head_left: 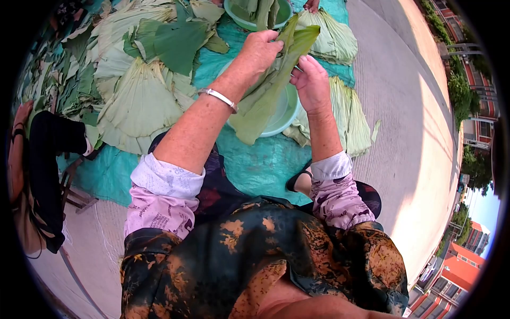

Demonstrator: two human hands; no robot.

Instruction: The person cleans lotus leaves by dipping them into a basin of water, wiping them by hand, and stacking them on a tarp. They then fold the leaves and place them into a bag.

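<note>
My left hand (pixel 261 49) and my right hand (pixel 310 81) both grip one large folded green lotus leaf (pixel 265 95), held up over a pale green basin (pixel 284 114). The left hand pinches the leaf's upper edge; the right hand holds its right side. A silver bangle (pixel 219 98) sits on my left wrist. Both sleeves are pushed up to the elbows.
Folded fan-shaped leaves (pixel 141 101) lie piled on a teal tarp (pixel 263 165) to the left and right (pixel 350 114). A second basin (pixel 249 16) with leaves stands at the top. Another person (pixel 45 154) sits at the left. Concrete pavement runs along the right.
</note>
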